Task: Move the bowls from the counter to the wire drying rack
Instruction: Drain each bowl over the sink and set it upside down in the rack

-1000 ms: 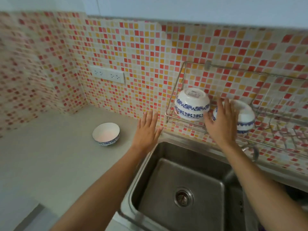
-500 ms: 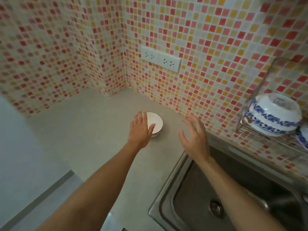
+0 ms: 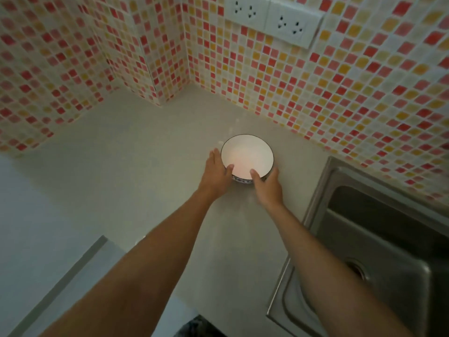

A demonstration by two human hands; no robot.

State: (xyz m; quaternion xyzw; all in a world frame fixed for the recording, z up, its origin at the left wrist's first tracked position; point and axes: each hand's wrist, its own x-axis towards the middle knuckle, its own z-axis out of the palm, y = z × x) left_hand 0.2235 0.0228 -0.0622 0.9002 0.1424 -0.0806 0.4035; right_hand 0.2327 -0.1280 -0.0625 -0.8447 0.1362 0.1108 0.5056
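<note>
a: where's the bowl (image 3: 247,155) sitting?

b: upright on the pale counter (image 3: 126,181), rim up, white inside with a thin dark edge and a bit of blue pattern showing low on its near wall. it lies between the two hands, just ahead of both wrists.

a: what's the left hand (image 3: 217,172) doing?

b: it cups the bowl's left side, fingers running along the outer wall and the thumb hooked over the near rim. it is grasping the bowl.

a: and the right hand (image 3: 266,186)?

b: it presses against the near right of the bowl, thumb over the rim into the white inside, fingers wrapped round the outside wall, mostly hidden behind it. so that one grips the bowl too.

a: is the bowl lifted?

b: i cannot tell; it looks level and close to the counter.

a: anything else nearby?

b: a steel sink (image 3: 379,242) lies to the right of the right forearm. beyond the fingertips rises the mosaic tile wall (image 3: 340,98), with a double power socket (image 3: 274,19) high above the bowl.
</note>
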